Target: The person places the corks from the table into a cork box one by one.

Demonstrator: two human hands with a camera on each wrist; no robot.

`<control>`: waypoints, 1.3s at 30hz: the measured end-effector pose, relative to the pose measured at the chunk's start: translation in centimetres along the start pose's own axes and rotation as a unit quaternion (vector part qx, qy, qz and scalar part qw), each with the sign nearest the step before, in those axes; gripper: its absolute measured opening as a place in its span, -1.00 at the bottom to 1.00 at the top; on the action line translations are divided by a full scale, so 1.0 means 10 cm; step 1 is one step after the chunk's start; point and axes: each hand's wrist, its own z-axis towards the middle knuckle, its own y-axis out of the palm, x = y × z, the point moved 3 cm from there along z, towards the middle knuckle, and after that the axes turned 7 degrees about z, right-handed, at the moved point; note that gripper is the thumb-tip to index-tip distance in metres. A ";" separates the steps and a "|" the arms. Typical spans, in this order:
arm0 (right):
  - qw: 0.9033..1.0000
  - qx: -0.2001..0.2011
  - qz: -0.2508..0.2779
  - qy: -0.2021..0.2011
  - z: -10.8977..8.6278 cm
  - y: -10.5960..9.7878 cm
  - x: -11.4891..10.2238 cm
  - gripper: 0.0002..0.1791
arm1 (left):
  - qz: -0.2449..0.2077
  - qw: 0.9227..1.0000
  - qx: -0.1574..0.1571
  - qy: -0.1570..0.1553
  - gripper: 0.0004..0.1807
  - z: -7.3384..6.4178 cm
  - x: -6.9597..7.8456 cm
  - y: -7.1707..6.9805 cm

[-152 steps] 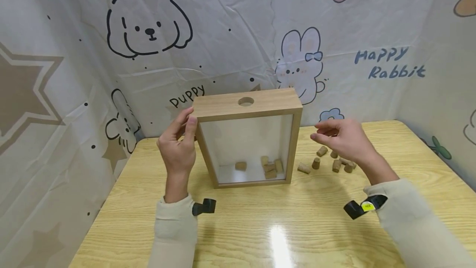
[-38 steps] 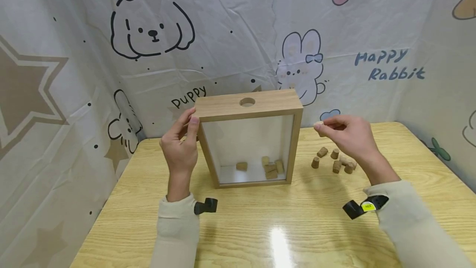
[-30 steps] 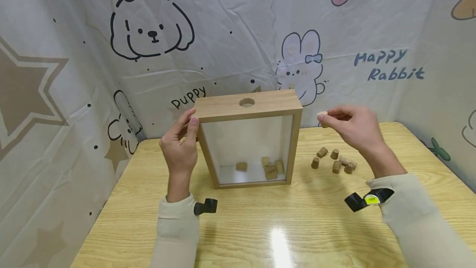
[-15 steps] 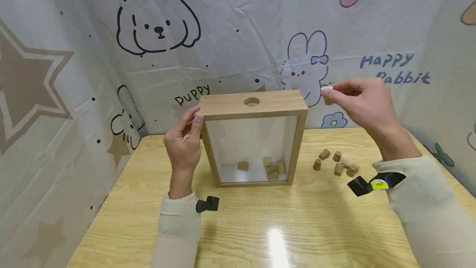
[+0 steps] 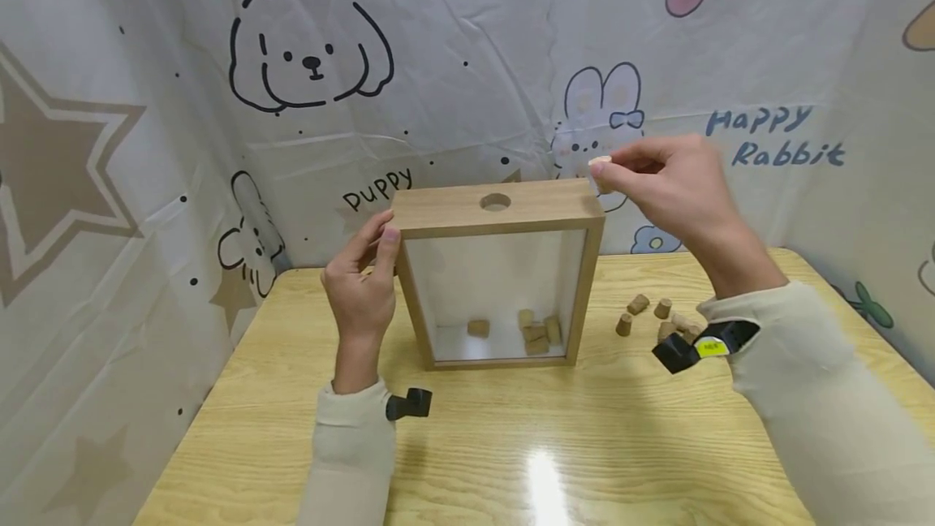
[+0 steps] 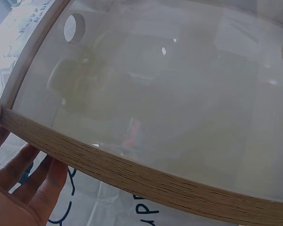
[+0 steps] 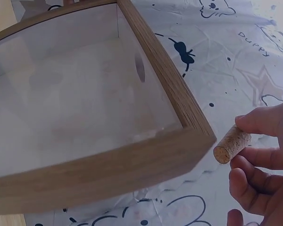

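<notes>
A wooden box [image 5: 438,213] with a clear front stands upright on the table, a round hole [image 5: 495,202] in its top. My left hand [image 5: 361,291] holds its upper left corner, thumb in front and fingers at the side. In the left wrist view, the fingers [image 6: 52,183] touch the frame. My right hand [image 5: 682,193] pinches a cork [image 7: 232,143] between thumb and fingers, close to the box's upper right corner. Several corks [image 5: 478,328] lie inside at the bottom, mostly towards the right.
More loose corks [image 5: 624,325] are on the table right of the box, some partly hidden by the right wrist's camera [image 5: 675,353]. A white printed cloth [image 5: 467,104] hangs behind the wooden table [image 5: 467,445].
The cork lying nearest the box's right side has left the table. My right hand, pinching a cork, has risen and then moved left to the box's top corner. The left hand keeps its hold.
</notes>
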 end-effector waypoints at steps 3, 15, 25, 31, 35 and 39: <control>1.000 -0.003 0.000 -0.015 0.04 0.08 -0.05 -0.61 | 0.002 1.000 0.003 0.000 -0.77 0.00 0.00 0.00; 0.997 -0.028 0.032 -0.061 0.17 0.42 -0.21 -0.74 | -0.008 1.000 0.008 0.004 -0.78 -0.01 0.01 0.00; 0.995 -0.063 0.014 -0.077 0.19 0.72 -0.39 -0.72 | -0.004 1.000 0.014 0.015 -0.77 -0.01 -0.01 0.01; 0.992 -0.094 -0.011 -0.077 0.19 0.86 -0.45 -0.68 | -0.010 1.000 0.012 0.017 -0.78 -0.02 -0.03 0.02; 0.989 -0.105 -0.035 -0.096 0.20 0.92 -0.47 -0.70 | -0.015 1.000 0.011 0.022 -0.77 -0.01 -0.03 0.02; 0.984 -0.109 -0.067 -0.122 0.21 0.96 -0.48 -0.74 | -0.012 1.000 0.014 0.025 -0.77 0.00 -0.03 0.01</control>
